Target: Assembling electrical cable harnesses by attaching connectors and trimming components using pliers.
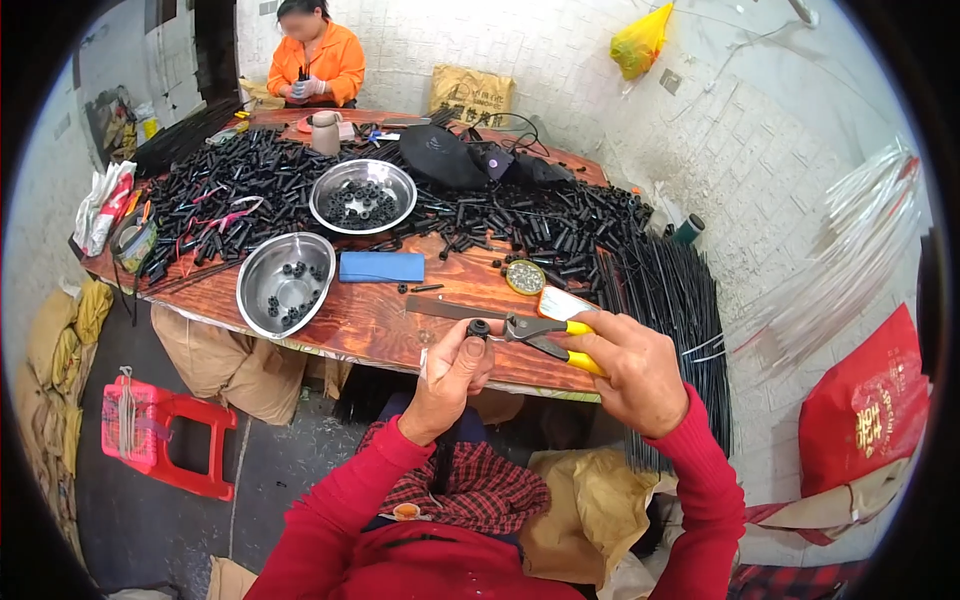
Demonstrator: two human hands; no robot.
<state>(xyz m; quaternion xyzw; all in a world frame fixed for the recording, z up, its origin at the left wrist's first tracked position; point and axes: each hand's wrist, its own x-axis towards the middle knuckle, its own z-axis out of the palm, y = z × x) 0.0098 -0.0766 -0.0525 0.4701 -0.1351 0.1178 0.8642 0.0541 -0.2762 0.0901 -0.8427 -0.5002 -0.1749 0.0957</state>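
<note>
The left hand (452, 375) pinches a small black ring (479, 327) between thumb and fingertips, just over the near edge of the wooden table (380, 320). The right hand (628, 372) is closed around the yellow handles of a pair of cutters (545, 335), whose blades point at the ring and almost touch it. Beyond the grip lies a bare strip of tabletop, with one blue pad (381, 266) and two steel bowls (285, 283) of black rings farther left. To the right of the cutters, a bundle of long black rods (668, 290) overhangs the table edge. Behind, heaps of black tubes (560, 225) crowd the far half. One person in orange (318, 62) sits at the far end.
</note>
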